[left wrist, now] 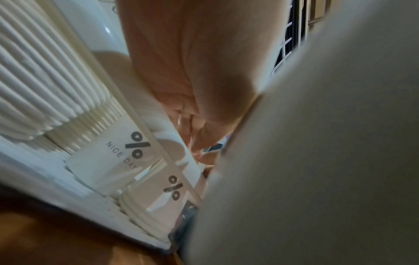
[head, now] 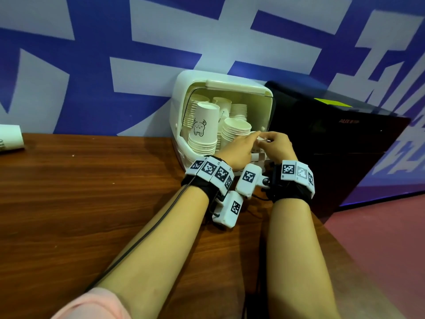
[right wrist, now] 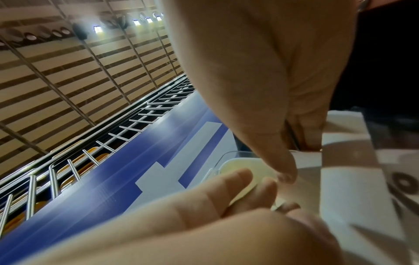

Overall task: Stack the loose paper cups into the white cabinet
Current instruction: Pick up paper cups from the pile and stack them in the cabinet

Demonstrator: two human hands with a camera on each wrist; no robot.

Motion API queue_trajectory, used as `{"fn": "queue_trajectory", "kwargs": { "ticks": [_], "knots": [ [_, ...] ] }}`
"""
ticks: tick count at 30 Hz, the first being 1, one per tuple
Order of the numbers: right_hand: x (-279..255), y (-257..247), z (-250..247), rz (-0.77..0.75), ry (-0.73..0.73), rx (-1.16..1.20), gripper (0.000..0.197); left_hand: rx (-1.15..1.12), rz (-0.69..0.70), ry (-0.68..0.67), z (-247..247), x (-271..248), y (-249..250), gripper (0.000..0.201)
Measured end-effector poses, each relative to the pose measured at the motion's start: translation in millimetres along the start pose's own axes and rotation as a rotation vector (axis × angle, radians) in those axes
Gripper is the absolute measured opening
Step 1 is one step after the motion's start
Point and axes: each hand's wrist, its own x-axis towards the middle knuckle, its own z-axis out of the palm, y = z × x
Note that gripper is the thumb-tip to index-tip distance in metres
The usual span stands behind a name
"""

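Both hands [head: 239, 148] [head: 277, 143] hold a cup [right wrist: 353, 179]; only wrist views show its print.

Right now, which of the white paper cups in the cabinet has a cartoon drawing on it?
The upside-down white paper cup topping the front-left stack in the white cabinet. It bears a black cartoon animal; the other stacks visible beside it show only plain rims from the head view.

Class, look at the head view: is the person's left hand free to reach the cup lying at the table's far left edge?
Probably not yet: the left hand is busy gripping a cup at the cabinet; the table between looks open.
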Motion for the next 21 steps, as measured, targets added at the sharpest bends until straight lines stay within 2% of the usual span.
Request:
{"fn": "queue_trajectory", "kwargs": {
  "ticks": [2, 6, 8, 10, 13, 15, 19, 21],
  "knots": [
    [-0.4, -5.3, -0.5, 0.02, -0.055, -0.032, 0.024, 0.014, -0.019, -0.025, 0.4, 0.4, -0.3, 0.068],
    [-1.5, -16.8, 4.0, 0.068, -0.173, -0.129, 0.033, -0.031, 0.017, -0.051, -2.6, -0.8, 1.2, 0.065],
    [-5.6, -23.6, 4.4, 0.115, -0.18, -0.192, 0.035, -0.053, 0.019, -0.042, -7.0, -1.9, 1.7, 0.062],
    [-1.0, -24.7, 1.9, 0.142, -0.122, -0.187, 0.037, -0.06, 0.015, -0.022, -13.7, -4.4, 2.0, 0.058],
    [1.0, -29.2, -6.0, 0.092, 0.004, -0.05, 0.042, -0.064, 0.024, 0.003, -28.8, -12.3, 1.9, 0.049],
    [3.2, -33.3, -9.8, 0.077, 0.086, 0.141, 0.046, -0.094, 0.035, 0.0, -44.6, -21.8, 3.1, 0.043],
    [-8.7, -56.8, -14.0, 0.016, 0.088, 0.529, 0.018, -0.166, 0.038, -0.057, -80.2, -48.7, 6.9, 0.037],
    [-15.1, -70.2, -11.8, -0.019, 0.067, 0.606, 0.016, -0.228, 0.009, -0.099, -94.9, -62.6, 5.8, 0.037]
  ]
}}
